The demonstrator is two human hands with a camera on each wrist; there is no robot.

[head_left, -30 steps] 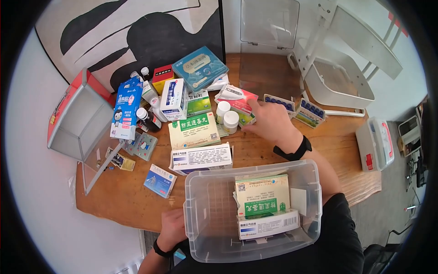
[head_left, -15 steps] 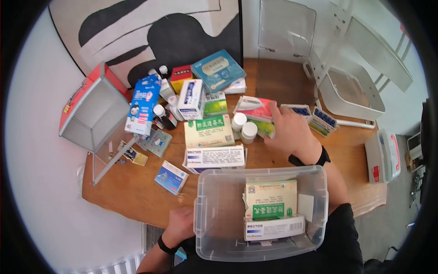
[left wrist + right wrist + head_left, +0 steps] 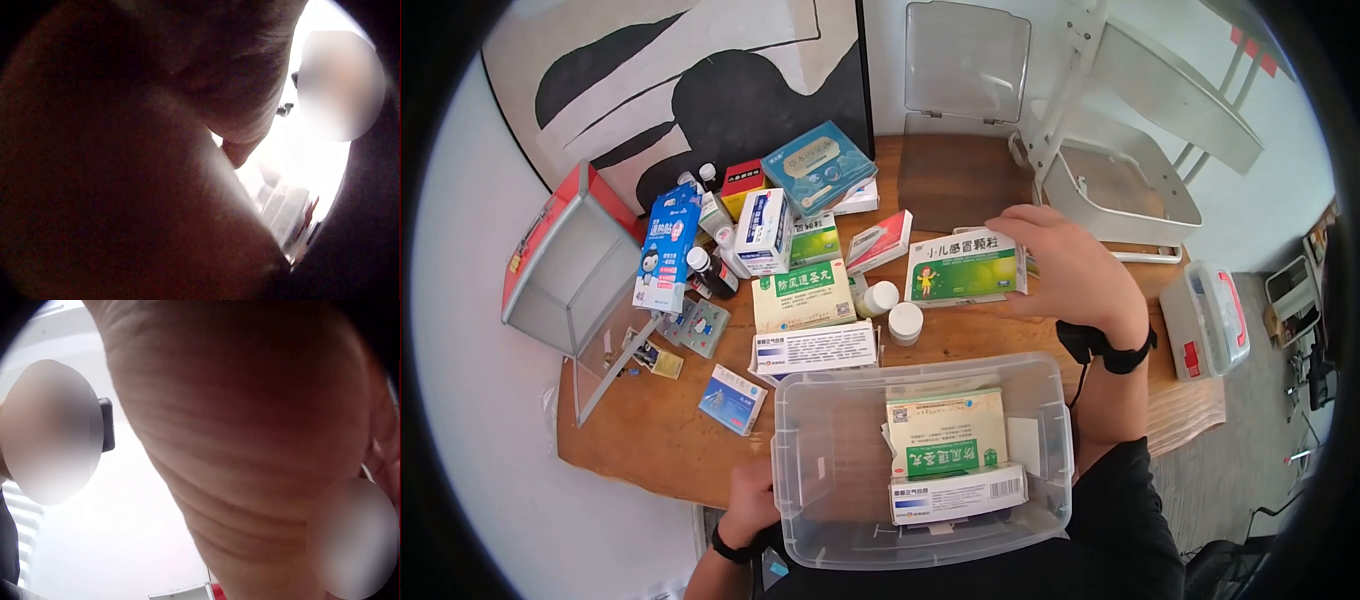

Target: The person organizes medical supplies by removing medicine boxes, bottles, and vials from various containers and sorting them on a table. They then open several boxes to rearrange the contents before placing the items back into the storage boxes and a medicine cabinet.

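Note:
The right hand [image 3: 1065,265] grips the right end of a green and white box [image 3: 966,270], held with its printed front up over the table. Left of that box lie a red and white box [image 3: 880,242] and two white-capped bottles, one of them upright [image 3: 905,324]. A clear plastic bin [image 3: 830,490] stands at the near edge with cream-green [image 3: 948,430] and white boxes [image 3: 958,498] inside. Beside its left wall is the left hand [image 3: 752,500], its fingers partly hidden by the bin. Both wrist views show mostly skin.
Medicine boxes and bottles crowd the table's left and middle, with a blue box [image 3: 732,399] near the front. An open red-edged case [image 3: 550,290] stands at the left. A lidded clear box [image 3: 1205,320] is at the right, a white frame with a tray [image 3: 1120,195] behind.
The green and white box has come out from by the red and white box and is now in the right hand, lifted rightward. The left hand stays beside the bin.

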